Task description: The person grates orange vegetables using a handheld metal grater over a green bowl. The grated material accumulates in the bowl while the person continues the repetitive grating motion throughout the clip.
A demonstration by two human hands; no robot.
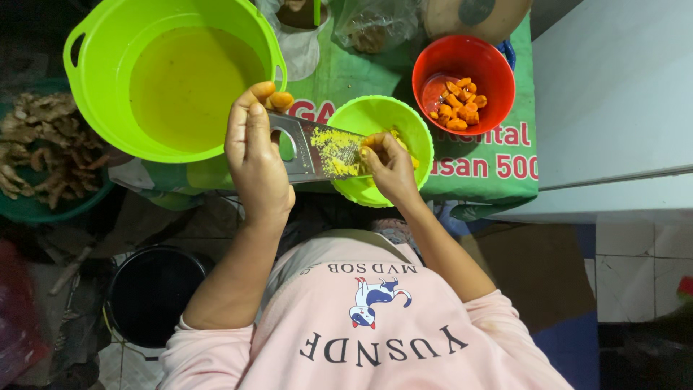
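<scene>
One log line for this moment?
left hand holds grater | right hand rubs orange piece | over small green bowl

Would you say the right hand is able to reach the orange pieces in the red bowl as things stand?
Probably yes: the right hand is rubbing a piece on the grater over the small green bowl, and the red bowl stands open just beyond it.

We can't see the piece under right hand (390, 170) fingertips; grater (317, 152) handle hidden in left hand (254, 155); bag (372, 22) beyond them cut off at top.
</scene>
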